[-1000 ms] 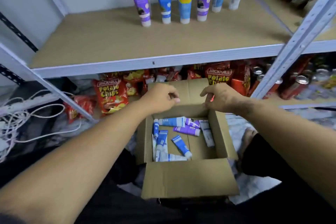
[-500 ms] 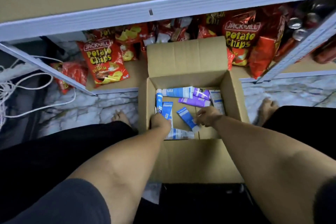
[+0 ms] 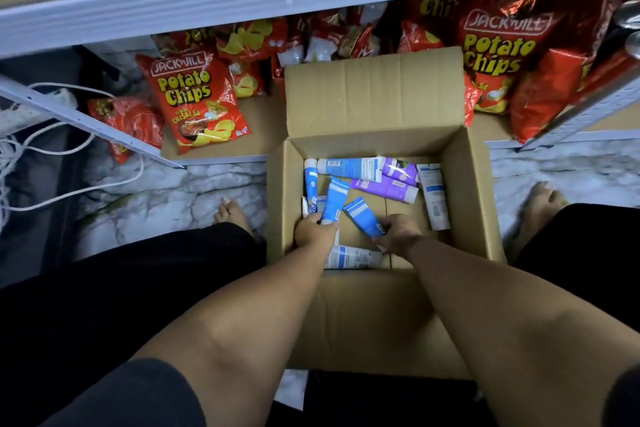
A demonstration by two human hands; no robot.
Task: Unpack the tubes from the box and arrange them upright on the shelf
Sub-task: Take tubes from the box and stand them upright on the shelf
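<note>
Inside the open cardboard box (image 3: 464, 184), the left hand (image 3: 314, 230) is gripping a blue tube (image 3: 334, 199); the right hand (image 3: 398, 232) is pinching another blue tube (image 3: 363, 217), both hands hiding the tubes' lower ends. The shelf (image 3: 207, 7) above is cut off.

Both hands in box (image 3: 460, 184) — left hand (image 3: 315, 230), right hand (image 3: 398, 232) each gripping blue tube.

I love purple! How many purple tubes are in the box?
2. One purple tube lies near the far wall of the box; the other purple tube lies just in front of it, toward the middle. More could hide under the blue ones.
</note>
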